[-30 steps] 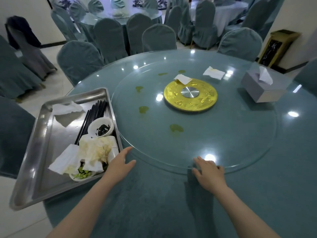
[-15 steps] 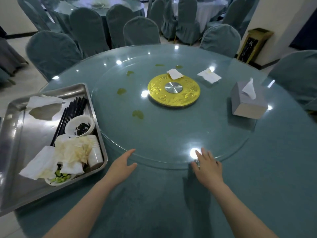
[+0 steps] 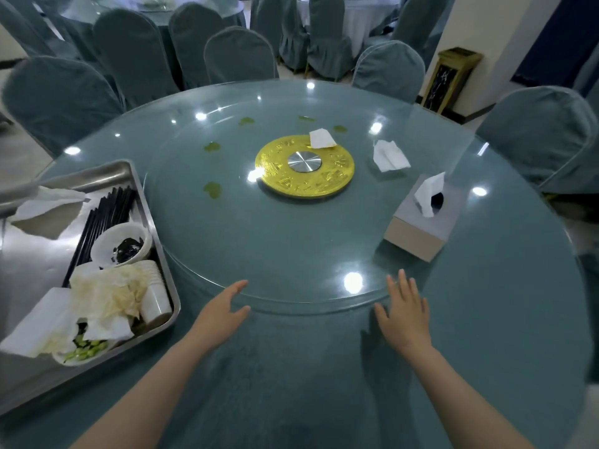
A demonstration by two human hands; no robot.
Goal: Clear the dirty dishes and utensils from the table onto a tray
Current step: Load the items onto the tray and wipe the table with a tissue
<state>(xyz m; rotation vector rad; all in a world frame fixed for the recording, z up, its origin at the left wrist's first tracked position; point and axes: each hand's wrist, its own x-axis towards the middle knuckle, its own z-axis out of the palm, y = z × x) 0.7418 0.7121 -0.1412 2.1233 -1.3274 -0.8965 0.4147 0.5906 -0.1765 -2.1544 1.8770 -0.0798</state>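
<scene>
While the glass turntable (image 3: 275,254) has swung the tissue box (image 3: 421,222) and two loose napkins (image 3: 389,156) nearer over the last second, the steel tray (image 3: 32,254) at the table's left edge already holds chopsticks (image 3: 107,212), a sauce bowl (image 3: 121,244), cups (image 3: 155,294), a bean dish and crumpled napkins. Both the left hand (image 3: 220,312) and right hand (image 3: 403,311) lie spread, empty, at the turntable's rim, so likely only napkins remain.

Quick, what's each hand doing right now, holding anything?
Left hand: open, holding nothing, at the glass turntable edge.
Right hand: open, fingers spread, holding nothing.
</scene>
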